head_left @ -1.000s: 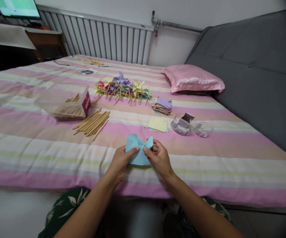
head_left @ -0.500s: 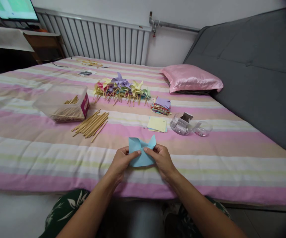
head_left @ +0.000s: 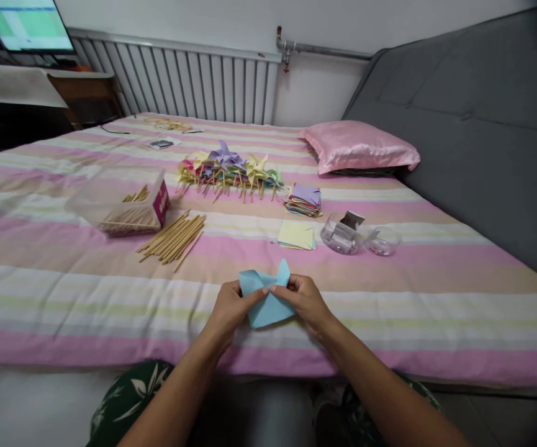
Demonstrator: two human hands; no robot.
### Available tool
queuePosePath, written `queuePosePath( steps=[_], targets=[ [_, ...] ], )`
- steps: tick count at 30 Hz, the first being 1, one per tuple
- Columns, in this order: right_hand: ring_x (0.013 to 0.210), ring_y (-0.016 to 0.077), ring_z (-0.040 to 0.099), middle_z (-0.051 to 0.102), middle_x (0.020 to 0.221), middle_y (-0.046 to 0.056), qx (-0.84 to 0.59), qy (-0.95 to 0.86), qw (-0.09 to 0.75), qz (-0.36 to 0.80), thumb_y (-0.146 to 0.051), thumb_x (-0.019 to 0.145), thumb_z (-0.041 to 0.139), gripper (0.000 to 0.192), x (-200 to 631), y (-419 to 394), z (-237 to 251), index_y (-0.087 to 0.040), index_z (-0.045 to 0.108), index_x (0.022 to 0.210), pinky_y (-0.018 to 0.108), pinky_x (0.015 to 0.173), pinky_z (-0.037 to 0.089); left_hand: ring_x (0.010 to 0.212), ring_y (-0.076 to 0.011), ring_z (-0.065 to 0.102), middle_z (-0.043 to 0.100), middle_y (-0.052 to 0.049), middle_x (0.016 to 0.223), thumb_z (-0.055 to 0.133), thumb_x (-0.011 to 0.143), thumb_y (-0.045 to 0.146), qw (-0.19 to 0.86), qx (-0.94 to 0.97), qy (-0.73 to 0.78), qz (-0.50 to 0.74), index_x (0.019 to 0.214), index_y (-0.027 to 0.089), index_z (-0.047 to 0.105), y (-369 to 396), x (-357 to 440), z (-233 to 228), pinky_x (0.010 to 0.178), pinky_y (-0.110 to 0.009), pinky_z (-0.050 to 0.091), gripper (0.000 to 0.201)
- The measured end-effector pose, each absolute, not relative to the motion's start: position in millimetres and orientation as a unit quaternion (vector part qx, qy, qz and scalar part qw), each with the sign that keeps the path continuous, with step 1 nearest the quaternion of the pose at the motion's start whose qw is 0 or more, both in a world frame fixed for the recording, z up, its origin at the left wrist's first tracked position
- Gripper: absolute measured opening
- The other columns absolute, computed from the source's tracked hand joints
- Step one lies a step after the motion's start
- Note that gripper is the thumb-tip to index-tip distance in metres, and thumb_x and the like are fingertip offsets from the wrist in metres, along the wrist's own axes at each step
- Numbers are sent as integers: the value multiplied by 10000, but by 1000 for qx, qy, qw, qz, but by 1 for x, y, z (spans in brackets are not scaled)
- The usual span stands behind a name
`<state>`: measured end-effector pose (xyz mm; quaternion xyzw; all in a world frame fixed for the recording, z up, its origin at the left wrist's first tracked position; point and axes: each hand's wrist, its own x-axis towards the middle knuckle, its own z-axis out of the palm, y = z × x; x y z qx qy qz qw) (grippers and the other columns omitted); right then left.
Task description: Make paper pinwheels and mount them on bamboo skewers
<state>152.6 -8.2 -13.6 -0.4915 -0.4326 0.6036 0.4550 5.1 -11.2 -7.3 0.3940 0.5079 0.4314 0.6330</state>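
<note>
A light blue paper square is held between my hands above the bed's front edge, its upper corners bent up and inward. My left hand grips its left side, thumb pressed near the middle. From the other side, my right hand pinches it, and the two thumb tips almost meet. My other fingers are hidden behind the paper. Just beyond lie a few pale yellow paper squares and a taller stack of coloured paper squares. A loose pile of thin wooden sticks lies to the left.
Finished paper pinwheels lie in a row further back. A clear plastic box holds more sticks. At right are a small round clear container and its clear lid. A pink pillow rests by the grey headboard.
The blue paper has tilted in my hands, its lower edge now slanting and its right corner standing higher. My thumbs have come closer together. The camera view has shifted slightly.
</note>
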Motion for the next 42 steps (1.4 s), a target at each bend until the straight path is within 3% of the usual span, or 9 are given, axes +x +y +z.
queuePosePath(
  steps=[18, 26, 36, 38, 42],
  targets=[
    [567, 126, 537, 620, 641, 9, -454, -544, 442, 550, -329, 669, 676, 198, 156, -7, -21, -139, 641, 712, 246, 556, 430, 620, -154, 561, 665, -57, 664, 723, 574, 230, 613, 402, 526, 431, 700, 102, 685, -10, 4, -9, 597, -250, 430, 183],
    [500, 84, 470, 551, 543, -28, -452, -489, 470, 579, -354, 643, 705, 222, 162, -2, -10, -144, 632, 646, 211, 494, 376, 600, -148, 555, 661, -45, 643, 705, 570, 211, 615, 399, 530, 427, 680, 112, 676, -10, 3, -9, 589, -249, 420, 151],
    [537, 86, 538, 623, 674, -6, -484, -468, 586, 451, -326, 708, 665, 243, 171, -3, -1, -180, 631, 899, 216, 521, 457, 582, -119, 550, 649, -4, 643, 714, 572, 209, 613, 323, 525, 495, 710, 128, 654, -5, -5, -7, 565, -215, 400, 171],
    [483, 88, 535, 621, 626, -11, -463, -521, 558, 449, -305, 741, 634, 220, 169, -9, 2, -186, 618, 925, 212, 473, 451, 576, -112, 547, 648, 3, 651, 709, 578, 204, 608, 293, 516, 527, 739, 131, 653, -2, -11, -6, 553, -208, 395, 185],
    [468, 113, 585, 670, 672, 15, -401, -656, 421, 482, -246, 784, 571, 261, 160, -22, 2, -209, 604, 1041, 228, 461, 473, 560, -113, 544, 641, 13, 640, 700, 580, 190, 622, 243, 497, 554, 746, 135, 643, 1, -20, -3, 540, -215, 396, 184]
  ],
)
